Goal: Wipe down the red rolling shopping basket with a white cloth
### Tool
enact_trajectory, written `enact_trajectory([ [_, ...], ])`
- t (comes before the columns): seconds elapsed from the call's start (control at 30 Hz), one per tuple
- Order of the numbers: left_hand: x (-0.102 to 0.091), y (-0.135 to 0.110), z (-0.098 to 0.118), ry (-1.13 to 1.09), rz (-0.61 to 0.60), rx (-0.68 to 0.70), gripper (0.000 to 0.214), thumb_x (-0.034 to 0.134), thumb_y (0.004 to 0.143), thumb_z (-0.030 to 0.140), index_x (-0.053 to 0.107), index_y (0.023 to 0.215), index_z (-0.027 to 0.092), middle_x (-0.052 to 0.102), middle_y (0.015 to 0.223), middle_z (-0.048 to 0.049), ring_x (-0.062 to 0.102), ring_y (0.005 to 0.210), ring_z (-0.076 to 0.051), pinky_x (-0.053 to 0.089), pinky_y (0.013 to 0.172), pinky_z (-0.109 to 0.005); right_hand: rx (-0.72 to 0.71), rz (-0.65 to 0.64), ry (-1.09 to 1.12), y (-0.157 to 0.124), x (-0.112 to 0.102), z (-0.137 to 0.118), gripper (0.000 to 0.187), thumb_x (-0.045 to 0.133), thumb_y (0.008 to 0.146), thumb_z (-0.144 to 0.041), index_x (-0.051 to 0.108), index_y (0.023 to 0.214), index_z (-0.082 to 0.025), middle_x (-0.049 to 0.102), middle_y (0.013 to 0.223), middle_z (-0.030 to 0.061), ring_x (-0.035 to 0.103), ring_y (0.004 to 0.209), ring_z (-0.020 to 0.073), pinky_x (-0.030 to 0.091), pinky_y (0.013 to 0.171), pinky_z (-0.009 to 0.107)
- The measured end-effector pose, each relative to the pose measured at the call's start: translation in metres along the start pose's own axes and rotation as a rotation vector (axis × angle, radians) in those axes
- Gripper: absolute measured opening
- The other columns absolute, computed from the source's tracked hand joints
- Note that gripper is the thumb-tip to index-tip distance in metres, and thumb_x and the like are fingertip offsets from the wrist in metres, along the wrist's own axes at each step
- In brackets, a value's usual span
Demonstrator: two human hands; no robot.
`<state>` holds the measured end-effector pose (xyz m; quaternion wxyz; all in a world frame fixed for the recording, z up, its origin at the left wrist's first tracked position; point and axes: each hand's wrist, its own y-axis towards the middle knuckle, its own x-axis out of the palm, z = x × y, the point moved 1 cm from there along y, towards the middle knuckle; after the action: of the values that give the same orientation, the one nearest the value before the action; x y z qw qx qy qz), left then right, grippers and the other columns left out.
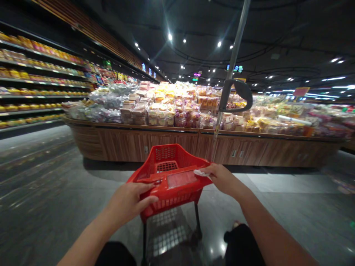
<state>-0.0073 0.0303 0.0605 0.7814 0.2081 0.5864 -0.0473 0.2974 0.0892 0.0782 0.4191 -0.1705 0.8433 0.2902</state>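
A red plastic shopping cart (166, 181) stands before me, its handle side towards me. My left hand (131, 201) holds the left end of the handle, fingers over the top and thumb along the near side. At the right end, my right hand (219, 177) is closed round the handle. A crumpled white piece, like a tissue or thin plastic (201, 173), pokes out from under its fingers. Between the hands lies a pale red panel (181, 179) set into the handle. The cart's inside shows only in part.
Beyond the cart runs a wood-panelled display counter (172, 138) heaped with packaged baked goods (163, 107). A metal pole with a grey loop handle (238, 96) slants up in front of it. Stocked shelves (36, 77) line the left side. Grey tiled floor (277, 199) extends around the cart.
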Motion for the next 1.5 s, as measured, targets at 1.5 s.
enact_trajectory([
  [1.5,0.042,0.013,0.036,0.142,0.555,0.16,0.054,0.059,0.072,0.06,0.066,0.106,0.018,0.068,0.109,-0.0099,0.064,0.098,-0.027,0.052,0.083,-0.041,0.08,0.589,-0.095,-0.044,0.066,-0.018,0.046,0.041,0.073,0.002,0.068,0.106,-0.016,0.066,0.113,0.0083,0.051,0.108,0.0232,0.043,0.096,0.043],
])
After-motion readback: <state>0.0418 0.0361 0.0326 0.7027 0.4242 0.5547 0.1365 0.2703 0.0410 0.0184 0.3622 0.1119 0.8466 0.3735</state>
